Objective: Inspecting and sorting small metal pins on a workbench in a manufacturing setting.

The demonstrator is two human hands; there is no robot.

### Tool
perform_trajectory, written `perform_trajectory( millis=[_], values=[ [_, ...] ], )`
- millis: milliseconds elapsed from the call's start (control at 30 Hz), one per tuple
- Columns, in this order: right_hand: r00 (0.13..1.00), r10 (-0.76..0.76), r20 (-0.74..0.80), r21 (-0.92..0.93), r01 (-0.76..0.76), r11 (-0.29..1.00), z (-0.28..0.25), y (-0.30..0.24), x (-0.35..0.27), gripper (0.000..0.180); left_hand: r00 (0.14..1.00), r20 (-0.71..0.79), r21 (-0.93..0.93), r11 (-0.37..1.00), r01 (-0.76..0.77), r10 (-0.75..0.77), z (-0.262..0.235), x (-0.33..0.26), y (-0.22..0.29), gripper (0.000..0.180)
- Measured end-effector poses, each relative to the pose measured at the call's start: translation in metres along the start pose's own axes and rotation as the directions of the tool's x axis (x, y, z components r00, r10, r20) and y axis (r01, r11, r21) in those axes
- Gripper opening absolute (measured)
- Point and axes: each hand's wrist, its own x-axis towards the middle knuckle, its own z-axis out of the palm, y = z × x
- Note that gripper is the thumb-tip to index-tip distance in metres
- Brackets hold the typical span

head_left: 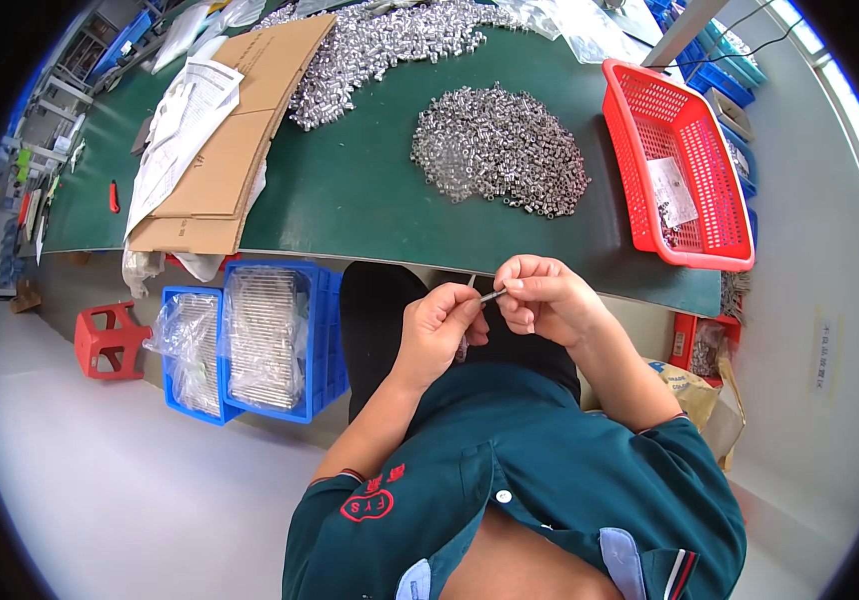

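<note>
Just off the table's front edge, above my lap, my two hands meet at a thin grey metal rod (pixel 493 296). My left hand (pixel 436 330) is closed, its thumb and forefinger pinching the rod's near-left end. From the other side, my right hand (pixel 547 297) pinches the opposite end between thumb and fingertips. Whether a small part sits on that end is too small to tell. A pale thin tip shows just above my left fingers. On the table beyond lies a heap of small silvery metal sleeves (pixel 500 150).
A larger pile of shiny metal parts (pixel 380 50) spreads at the back. Right of the heap stands a red perforated basket (pixel 635 190) with a paper slip inside. Cardboard (pixel 190 232) and papers lie left, near a red cutter (pixel 114 197). Blue crates (pixel 325 340) and a red stool (pixel 110 340) stand below.
</note>
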Motion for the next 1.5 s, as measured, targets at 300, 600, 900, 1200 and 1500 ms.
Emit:
perform_trajectory(
  millis=[300, 600, 900, 1200, 1500],
  values=[
    [0.992, -0.107, -0.072, -0.08, 0.101, 0.992, 0.007, 0.006, -0.003, 0.009, 1.0, -0.01, -0.032, 0.999, 0.001, -0.001, 0.005, -0.004, 0.001, 0.013],
    [0.965, -0.244, -0.1, -0.113, 0.233, 0.966, 0.017, 0.011, -0.001, 0.009, 0.999, 0.035, -0.122, 0.992, 0.041, -0.037, 0.012, 0.0, 0.007, 0.017],
    [0.862, -0.481, -0.157, -0.735, 0.223, 0.64, 0.008, 0.015, 0.001, 0.014, 0.99, 0.099, -0.271, 0.955, 0.123, -0.099, 0.009, 0.005, 0.011, 0.02],
    [0.53, -0.828, 0.183, -0.955, -0.103, -0.276, -0.004, -0.03, 0.024, 0.015, 0.991, -0.004, -0.264, 0.956, 0.13, -0.136, -0.001, 0.005, 0.003, 0.017],
    [0.544, -0.775, 0.322, -0.858, -0.178, -0.481, -0.014, -0.031, 0.048, 0.015, 0.989, -0.04, -0.235, 0.964, 0.126, -0.139, -0.003, 0.003, 0.004, 0.016]
  ],
)
